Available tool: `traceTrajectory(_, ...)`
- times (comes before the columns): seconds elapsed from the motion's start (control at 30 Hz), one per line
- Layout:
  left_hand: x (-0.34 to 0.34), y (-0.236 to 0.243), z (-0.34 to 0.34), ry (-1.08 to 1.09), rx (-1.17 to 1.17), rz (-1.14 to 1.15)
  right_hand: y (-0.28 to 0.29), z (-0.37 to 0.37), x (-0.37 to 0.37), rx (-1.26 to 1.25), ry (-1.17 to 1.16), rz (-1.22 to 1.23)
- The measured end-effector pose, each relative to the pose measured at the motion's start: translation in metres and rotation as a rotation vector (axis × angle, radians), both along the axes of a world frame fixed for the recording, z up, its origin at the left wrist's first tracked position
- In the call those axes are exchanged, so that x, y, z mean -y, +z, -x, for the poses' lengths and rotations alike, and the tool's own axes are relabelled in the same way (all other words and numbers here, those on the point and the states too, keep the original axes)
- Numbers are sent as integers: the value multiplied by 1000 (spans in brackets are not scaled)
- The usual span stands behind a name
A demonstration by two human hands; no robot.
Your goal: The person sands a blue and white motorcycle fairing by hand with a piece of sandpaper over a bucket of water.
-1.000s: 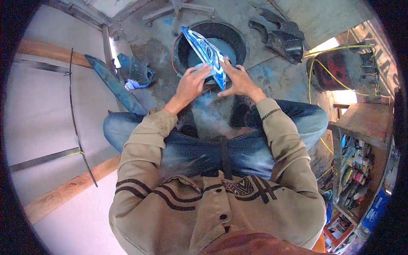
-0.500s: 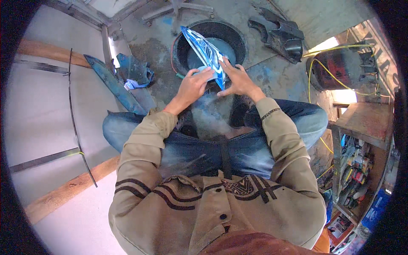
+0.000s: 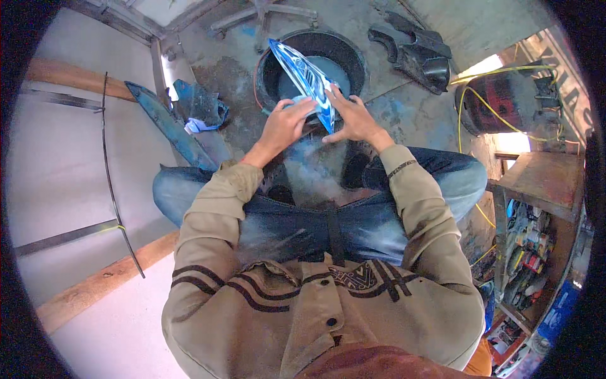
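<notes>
A long, pointed blue-and-white panel (image 3: 295, 68), patterned and glossy, stands tilted over the near side of a round black basin (image 3: 361, 60) with greyish liquid in it. My right hand (image 3: 357, 120) grips the panel's near right part, thumb at the lower end and fingers along the side. On the panel's left side, my left hand (image 3: 282, 127) is closed on a pale blue flat piece (image 3: 301, 100), pressed against the panel. The fingers cover most of that piece, so I cannot tell its kind.
Black moulded plastic parts (image 3: 420, 50) lie beyond the basin to the right. A blue panel (image 3: 167, 123) leans at the left wall. A dark drum-like container (image 3: 505, 104) with a yellow cord stands right, near a wooden shelf (image 3: 543, 180) of supplies. My crossed legs flank the work.
My left hand has shifted slightly up and left along the panel, and the pale blue piece shows less. The right hand and the panel stay nearly still.
</notes>
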State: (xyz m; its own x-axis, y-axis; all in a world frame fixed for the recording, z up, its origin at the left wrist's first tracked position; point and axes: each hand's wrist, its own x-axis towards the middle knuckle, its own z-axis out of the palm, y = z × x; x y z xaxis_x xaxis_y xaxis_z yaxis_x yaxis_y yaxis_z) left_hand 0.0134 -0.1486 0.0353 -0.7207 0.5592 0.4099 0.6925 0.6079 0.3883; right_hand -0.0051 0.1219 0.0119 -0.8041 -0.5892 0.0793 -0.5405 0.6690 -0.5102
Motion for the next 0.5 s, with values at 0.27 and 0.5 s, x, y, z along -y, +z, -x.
traceTrajectory(0.27, -25, -8, -31, -149, 7, 4, -3, 1, -1, -6, 9, -15)
traceTrajectory(0.5, -11, 3, -6, -81, -18, -27, 3, -1, 0, 14, -4, -5)
